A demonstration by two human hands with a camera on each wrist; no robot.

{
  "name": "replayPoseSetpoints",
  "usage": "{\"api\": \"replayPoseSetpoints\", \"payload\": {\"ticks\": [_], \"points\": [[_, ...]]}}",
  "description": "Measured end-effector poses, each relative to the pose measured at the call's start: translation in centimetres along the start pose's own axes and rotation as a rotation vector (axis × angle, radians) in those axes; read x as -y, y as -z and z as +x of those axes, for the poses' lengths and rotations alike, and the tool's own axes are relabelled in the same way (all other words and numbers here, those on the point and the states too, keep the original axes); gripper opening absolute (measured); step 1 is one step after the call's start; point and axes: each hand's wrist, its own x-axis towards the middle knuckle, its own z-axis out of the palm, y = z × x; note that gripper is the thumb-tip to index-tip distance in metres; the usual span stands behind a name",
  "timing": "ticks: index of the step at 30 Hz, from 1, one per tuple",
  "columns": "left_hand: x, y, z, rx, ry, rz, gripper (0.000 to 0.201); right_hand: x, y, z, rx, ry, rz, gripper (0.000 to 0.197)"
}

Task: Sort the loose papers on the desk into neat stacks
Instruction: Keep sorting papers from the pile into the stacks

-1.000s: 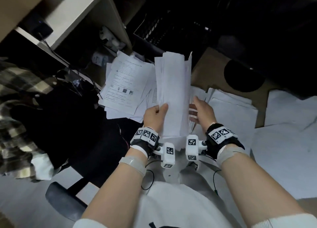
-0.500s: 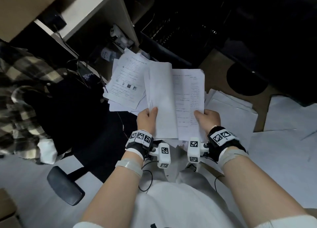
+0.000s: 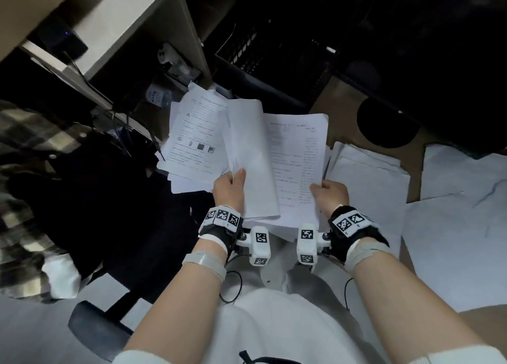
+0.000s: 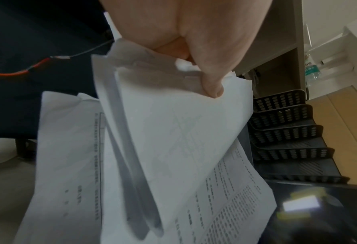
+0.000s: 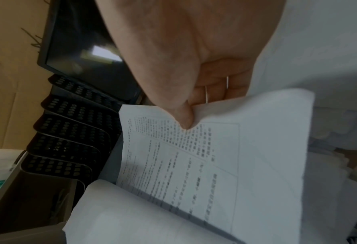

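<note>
— What do we hold at this moment?

— We hold a bundle of papers (image 3: 274,169) in front of the body, above the worktop (image 3: 354,100). Our left hand (image 3: 230,188) grips the left part of it: the thumb lies on top of some turned-over white sheets (image 3: 251,155) and the other fingers are under them, curled. In the left wrist view the thumb (image 4: 212,85) presses the corner of these sheets.

— And the other side?

— Our right hand (image 3: 330,195) pinches the lower right corner of a printed page (image 3: 297,155) that lies open and faces up. In the right wrist view the thumb (image 5: 183,117) sits on the printed text, and the fingers are bent behind the paper. So both hands are closed on the same bundle, which is opened like a book.

— Where are the other papers?

— To the left, a loose pile with a printed sheet on top (image 3: 192,141) lies partly under the bundle. To the right, a stack of white sheets (image 3: 365,182) lies on the brown worktop, with more white paper (image 3: 461,226) further right.

— What else do we see?

— A black perforated file rack (image 4: 288,132) stands behind the papers, beside a dark screen (image 5: 77,43). A checked garment (image 3: 24,185) is at the far left.
</note>
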Motion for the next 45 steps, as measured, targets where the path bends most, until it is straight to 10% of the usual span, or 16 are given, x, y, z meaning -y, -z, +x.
{"api": "replayPoseSetpoints", "payload": {"ticks": [15, 30, 45], "points": [[-3.4, -10.4, -6.3, 0.047, -0.07, 0.023, 0.042, -9.2, 12.6, 0.5, -0.279, -0.256, -0.065, 0.032], [-1.3, -16.1, -14.4, -0.071, 0.032, 0.119, 0.046, -15.7, 19.2, 2.1, -0.162, -0.42, -0.08, 0.035], [-0.2, -12.4, -12.4, -0.139, 0.047, 0.087, 0.041, -12.1, 14.6, 2.9, 0.105, -0.157, -0.243, 0.025]]}}
